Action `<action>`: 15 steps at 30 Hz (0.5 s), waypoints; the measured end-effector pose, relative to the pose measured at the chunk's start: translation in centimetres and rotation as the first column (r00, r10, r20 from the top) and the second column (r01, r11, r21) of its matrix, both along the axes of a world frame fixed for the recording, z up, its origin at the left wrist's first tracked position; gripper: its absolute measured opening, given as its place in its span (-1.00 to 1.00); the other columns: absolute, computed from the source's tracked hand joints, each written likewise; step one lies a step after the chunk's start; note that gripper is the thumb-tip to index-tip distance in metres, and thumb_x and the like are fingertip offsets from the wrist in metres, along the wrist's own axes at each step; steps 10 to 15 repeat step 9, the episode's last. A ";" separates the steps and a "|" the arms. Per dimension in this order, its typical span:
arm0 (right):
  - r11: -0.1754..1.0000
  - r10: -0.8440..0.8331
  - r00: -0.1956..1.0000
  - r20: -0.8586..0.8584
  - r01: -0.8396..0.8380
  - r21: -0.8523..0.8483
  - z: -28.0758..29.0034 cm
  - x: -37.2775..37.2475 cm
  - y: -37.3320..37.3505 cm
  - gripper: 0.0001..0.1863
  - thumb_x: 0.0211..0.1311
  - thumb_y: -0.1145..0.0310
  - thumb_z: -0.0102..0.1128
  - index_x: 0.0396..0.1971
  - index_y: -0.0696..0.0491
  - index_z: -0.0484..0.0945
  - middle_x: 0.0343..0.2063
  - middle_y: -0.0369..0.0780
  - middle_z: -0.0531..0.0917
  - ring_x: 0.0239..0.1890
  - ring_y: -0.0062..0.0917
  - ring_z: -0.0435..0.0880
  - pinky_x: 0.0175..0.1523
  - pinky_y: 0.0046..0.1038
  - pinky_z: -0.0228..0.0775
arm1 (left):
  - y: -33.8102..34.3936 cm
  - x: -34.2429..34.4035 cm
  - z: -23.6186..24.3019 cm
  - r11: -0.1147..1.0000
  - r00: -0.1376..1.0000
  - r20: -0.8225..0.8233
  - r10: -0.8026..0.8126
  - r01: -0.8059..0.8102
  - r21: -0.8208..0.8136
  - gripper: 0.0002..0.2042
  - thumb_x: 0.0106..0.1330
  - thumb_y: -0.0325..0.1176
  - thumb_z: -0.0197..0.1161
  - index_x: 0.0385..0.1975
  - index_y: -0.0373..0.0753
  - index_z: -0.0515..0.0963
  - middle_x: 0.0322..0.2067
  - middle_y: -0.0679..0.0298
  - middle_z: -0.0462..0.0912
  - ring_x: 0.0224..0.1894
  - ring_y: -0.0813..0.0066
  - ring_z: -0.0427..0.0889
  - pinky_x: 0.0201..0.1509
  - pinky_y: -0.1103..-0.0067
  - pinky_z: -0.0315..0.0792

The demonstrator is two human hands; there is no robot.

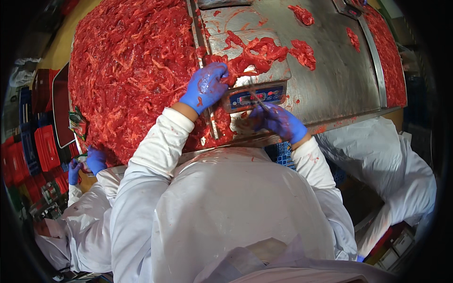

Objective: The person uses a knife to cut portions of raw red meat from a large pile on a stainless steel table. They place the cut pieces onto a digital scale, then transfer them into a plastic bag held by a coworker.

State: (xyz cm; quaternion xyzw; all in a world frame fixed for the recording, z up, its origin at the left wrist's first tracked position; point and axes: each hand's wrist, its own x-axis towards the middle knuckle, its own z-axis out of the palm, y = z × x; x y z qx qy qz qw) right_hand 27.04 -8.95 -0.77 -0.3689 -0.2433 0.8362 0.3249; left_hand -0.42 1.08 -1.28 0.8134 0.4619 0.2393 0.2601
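Note:
My left hand (205,88), in a stained blue glove, has its fingers closed on a strip of raw red meat (245,60). The strip lies across the metal platform of a scale (279,71), with its display panel (234,101) facing me. Just right of the panel, my gloved right hand (282,123) is closed around a thin metal tool (255,92), pointing up and left over the panel. Whether it is scissors or tweezers is unclear. A smaller meat piece (303,54) touches the platform's right edge.
A large meat heap (137,61) fills the left side, bounded by a metal divider (194,23). Loose pieces (302,15) lie on the steel table (339,75). Co-workers stand close on both sides; the left one's gloved hand (96,160) is near the heap. Red crates (46,147) are stacked left.

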 end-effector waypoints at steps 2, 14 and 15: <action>0.995 -0.005 1.000 0.010 0.006 -0.096 -0.6 -2.0 1.3 -0.60 0.47 0.10 0.27 0.04 0.12 0.63 -0.07 -0.18 0.70 -0.10 -0.47 0.71 0.11 -0.27 0.60 | -1.1 0.5 -0.7 0.997 0.992 0.103 -0.076 0.077 -0.010 -0.78 0.05 -0.47 0.35 -0.33 -0.28 0.48 -0.32 0.05 0.55 -0.18 -0.08 0.61 -0.14 0.26 0.51; 0.997 0.035 0.996 0.079 -0.040 0.065 -3.9 -2.0 2.2 -0.70 0.30 0.32 0.45 -0.06 0.15 0.69 -0.09 -0.18 0.79 -0.27 -0.46 0.76 -0.08 -0.36 0.66 | -0.9 -4.3 0.8 0.963 0.999 -0.009 0.047 -0.048 -0.265 -0.80 0.21 -0.37 0.37 -0.23 -0.28 0.60 -0.30 -0.08 0.65 -0.17 0.03 0.73 -0.07 0.26 0.57; 0.997 0.035 0.996 0.079 -0.040 0.065 -3.9 -2.0 2.2 -0.70 0.30 0.32 0.45 -0.06 0.15 0.69 -0.09 -0.18 0.79 -0.27 -0.46 0.76 -0.08 -0.36 0.66 | -0.9 -4.3 0.8 0.963 0.999 -0.009 0.047 -0.048 -0.265 -0.80 0.21 -0.37 0.37 -0.23 -0.28 0.60 -0.30 -0.08 0.65 -0.17 0.03 0.73 -0.07 0.26 0.57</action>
